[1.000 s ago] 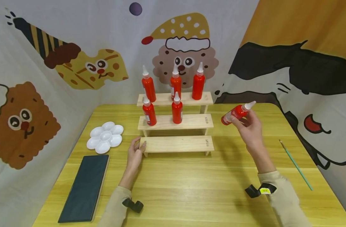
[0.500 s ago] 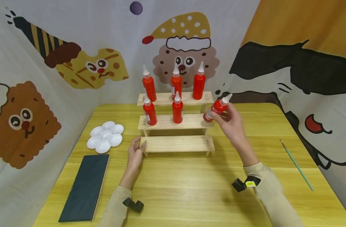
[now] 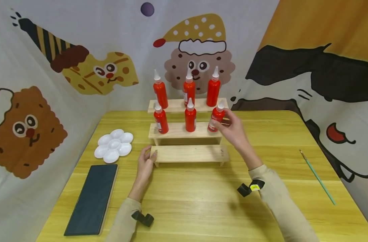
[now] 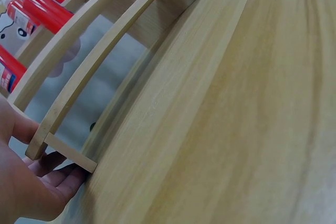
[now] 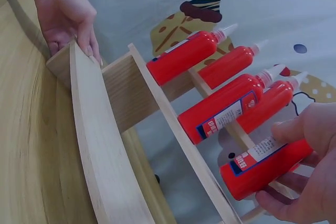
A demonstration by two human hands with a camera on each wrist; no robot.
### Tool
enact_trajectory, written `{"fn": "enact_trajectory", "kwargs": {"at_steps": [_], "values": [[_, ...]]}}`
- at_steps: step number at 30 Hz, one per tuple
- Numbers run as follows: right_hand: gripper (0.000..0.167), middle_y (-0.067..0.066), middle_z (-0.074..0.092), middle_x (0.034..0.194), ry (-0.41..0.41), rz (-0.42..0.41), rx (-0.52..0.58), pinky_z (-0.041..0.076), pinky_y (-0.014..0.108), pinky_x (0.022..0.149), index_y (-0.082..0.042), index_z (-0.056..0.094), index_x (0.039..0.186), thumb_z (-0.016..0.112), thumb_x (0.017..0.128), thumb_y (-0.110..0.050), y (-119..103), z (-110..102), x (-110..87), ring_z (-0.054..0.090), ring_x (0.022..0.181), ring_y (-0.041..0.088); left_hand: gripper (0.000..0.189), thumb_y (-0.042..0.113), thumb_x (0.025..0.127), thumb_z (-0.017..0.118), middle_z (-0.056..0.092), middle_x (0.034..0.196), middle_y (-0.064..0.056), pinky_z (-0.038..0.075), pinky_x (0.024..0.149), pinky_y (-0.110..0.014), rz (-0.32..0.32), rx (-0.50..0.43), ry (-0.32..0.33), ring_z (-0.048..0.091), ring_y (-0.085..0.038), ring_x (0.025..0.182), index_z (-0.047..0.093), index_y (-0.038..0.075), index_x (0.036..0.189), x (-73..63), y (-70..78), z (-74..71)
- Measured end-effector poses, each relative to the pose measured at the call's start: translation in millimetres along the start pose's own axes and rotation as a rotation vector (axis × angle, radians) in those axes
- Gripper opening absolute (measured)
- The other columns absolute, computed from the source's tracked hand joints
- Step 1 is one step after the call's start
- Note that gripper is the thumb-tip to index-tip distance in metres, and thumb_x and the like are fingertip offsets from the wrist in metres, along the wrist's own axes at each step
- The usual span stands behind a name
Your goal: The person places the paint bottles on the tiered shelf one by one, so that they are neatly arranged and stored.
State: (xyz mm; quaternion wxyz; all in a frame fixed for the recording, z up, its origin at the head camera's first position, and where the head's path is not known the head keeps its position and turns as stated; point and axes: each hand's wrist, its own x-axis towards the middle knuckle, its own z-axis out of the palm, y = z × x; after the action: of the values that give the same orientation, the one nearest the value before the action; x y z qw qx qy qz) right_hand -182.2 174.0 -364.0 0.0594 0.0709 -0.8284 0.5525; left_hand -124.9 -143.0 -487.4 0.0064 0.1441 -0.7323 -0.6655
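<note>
In the head view my right hand [image 3: 233, 130] pinches a red paint bottle [image 3: 216, 117] with a white nozzle, thumb on its near side. The bottle is almost upright at the right end of the wooden stand's middle step [image 3: 176, 131]; whether its base touches the wood I cannot tell. In the right wrist view its label [image 5: 257, 156] faces out between thumb and fingers. My left hand [image 3: 145, 168] grips the left end of the stand's lowest step [image 3: 188, 154], thumb on top; in the left wrist view the fingers [image 4: 65, 179] reach behind its leg.
Two red bottles [image 3: 190, 119] stand on the middle step, three more [image 3: 213, 92] on the top step. Left of the stand lie a white flower-shaped palette [image 3: 113, 144] and a dark flat board [image 3: 91, 200]. A green paintbrush [image 3: 318, 178] lies at the right.
My right hand has carried the bottle leftward from beside the stand to the middle step's right end, turning it from tilted to nearly upright. My left hand has kept its grip.
</note>
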Motion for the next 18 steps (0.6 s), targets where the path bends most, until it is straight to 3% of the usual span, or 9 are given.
{"fn": "enact_trajectory", "kwargs": {"at_steps": [8, 15, 18], "values": [[0.053, 0.019, 0.061, 0.135, -0.002, 0.025, -0.025, 0.050, 0.051, 0.104, -0.009, 0.053, 0.142, 0.073, 0.093, -0.015, 1.1, 6.8, 5.4, 0.061, 0.122, 0.038, 0.046, 0.012, 0.102, 0.054, 0.060, 0.138, -0.027, 0.048, 0.084, -0.023, 0.001, 0.001, 0.000, 0.063, -0.028, 0.114, 0.045, 0.006, 0.147, -1.6, 1.0, 2.2], [0.059, 0.021, 0.059, 0.137, 0.032, -0.012, -0.058, 0.050, 0.051, 0.104, -0.006, 0.047, 0.145, 0.073, 0.094, -0.014, -0.1, 8.0, 4.2, 0.060, 0.123, 0.038, 0.046, 0.012, 0.103, 0.054, 0.061, 0.137, -0.027, 0.048, 0.082, -0.020, 0.004, -0.001, 0.003, 0.064, -0.023, 0.109, 0.045, 0.006, 0.148, -1.6, 1.0, 2.9], [0.059, 0.022, 0.058, 0.139, 0.041, -0.020, -0.053, 0.050, 0.051, 0.104, -0.004, 0.045, 0.144, 0.073, 0.093, -0.013, -0.7, 8.1, 3.5, 0.059, 0.124, 0.038, 0.047, 0.012, 0.103, 0.054, 0.060, 0.138, -0.028, 0.050, 0.087, -0.026, 0.000, 0.001, 0.004, 0.064, -0.029, 0.112, 0.044, 0.004, 0.148, -1.3, 0.9, 2.6]]}}
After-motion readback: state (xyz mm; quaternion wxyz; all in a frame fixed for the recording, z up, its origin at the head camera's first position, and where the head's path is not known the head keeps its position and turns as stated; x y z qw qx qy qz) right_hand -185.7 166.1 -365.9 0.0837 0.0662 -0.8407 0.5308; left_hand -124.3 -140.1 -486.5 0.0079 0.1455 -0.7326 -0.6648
